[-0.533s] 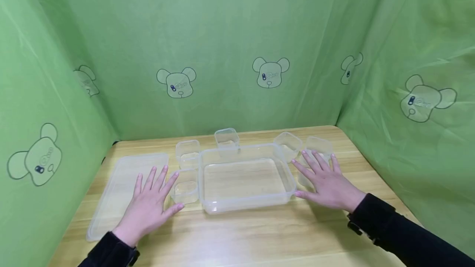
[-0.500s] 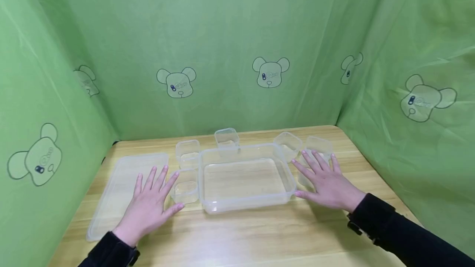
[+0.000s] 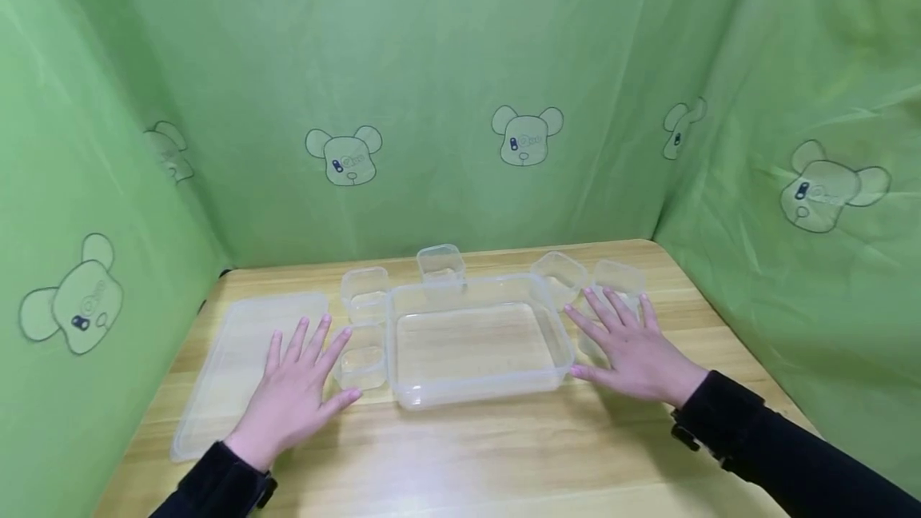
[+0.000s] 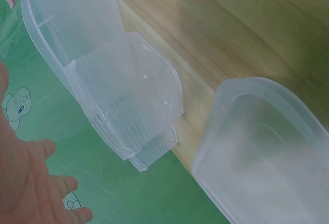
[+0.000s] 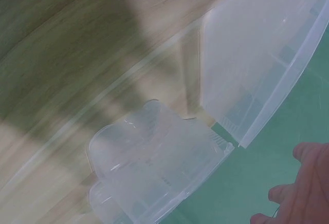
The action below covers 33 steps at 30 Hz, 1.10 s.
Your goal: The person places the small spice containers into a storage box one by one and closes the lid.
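A large clear plastic container (image 3: 478, 392) stands in the middle of the wooden table, with nothing in it. My left hand (image 3: 290, 394), fingers spread and palm down, hovers over the right edge of a flat translucent lid (image 3: 223, 378). Beside its thumb and index finger is a small clear box (image 3: 363, 370). On the other side, my right hand (image 3: 636, 354) is spread out too, its thumb tip right at the large container's corner. Its fingers overlap small clear boxes (image 3: 620, 276) at the right, partly hiding them. Neither hand holds anything.
More small clear boxes stand around the large container: one at its back left (image 3: 365, 294), one behind it (image 3: 441, 262) and one at its back right (image 3: 561, 274). Green fabric walls (image 3: 446, 206) with bear-head prints enclose the table (image 3: 460, 454) at the back and both sides.
The head view has tilted slightly, so everything sits a little higher in the picture. Both hands keep the same spread pose, and the containers and lid stay where they were.
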### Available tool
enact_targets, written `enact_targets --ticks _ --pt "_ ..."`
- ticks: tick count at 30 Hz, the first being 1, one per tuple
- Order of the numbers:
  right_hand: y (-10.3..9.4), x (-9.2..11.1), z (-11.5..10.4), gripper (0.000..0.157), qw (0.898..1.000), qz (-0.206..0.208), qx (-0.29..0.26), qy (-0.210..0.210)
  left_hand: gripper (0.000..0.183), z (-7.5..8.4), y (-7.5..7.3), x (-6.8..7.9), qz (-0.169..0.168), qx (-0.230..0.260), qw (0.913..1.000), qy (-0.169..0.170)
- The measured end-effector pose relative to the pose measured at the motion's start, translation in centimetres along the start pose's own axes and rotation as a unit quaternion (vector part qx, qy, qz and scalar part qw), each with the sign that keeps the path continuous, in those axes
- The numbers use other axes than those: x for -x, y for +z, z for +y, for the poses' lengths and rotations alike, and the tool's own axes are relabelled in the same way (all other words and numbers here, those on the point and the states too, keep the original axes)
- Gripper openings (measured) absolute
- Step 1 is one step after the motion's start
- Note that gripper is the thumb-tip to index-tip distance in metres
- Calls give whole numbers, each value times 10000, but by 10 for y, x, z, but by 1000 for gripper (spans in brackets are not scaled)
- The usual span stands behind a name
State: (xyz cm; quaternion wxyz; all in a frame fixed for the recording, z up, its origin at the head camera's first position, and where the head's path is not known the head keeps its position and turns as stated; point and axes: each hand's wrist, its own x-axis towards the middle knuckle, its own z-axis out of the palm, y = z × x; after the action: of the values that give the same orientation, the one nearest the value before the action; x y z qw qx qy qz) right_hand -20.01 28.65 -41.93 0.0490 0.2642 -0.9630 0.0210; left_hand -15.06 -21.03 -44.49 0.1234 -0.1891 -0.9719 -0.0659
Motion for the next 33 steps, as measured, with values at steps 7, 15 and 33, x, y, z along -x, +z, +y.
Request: enact_targets --ticks 7,15,33 --pt "1 -2 -4 84 9999 94 -12 -61 81 5 2 -4 -72 73 9999 2" --pt "1 -7 -11 86 10000 47 -19 -86 80 9 5 -7 -79 161 9998 25" --pt "4 -14 -21 85 9999 11 -7 -143 80 17 10 -10 -168 232 9994 180"
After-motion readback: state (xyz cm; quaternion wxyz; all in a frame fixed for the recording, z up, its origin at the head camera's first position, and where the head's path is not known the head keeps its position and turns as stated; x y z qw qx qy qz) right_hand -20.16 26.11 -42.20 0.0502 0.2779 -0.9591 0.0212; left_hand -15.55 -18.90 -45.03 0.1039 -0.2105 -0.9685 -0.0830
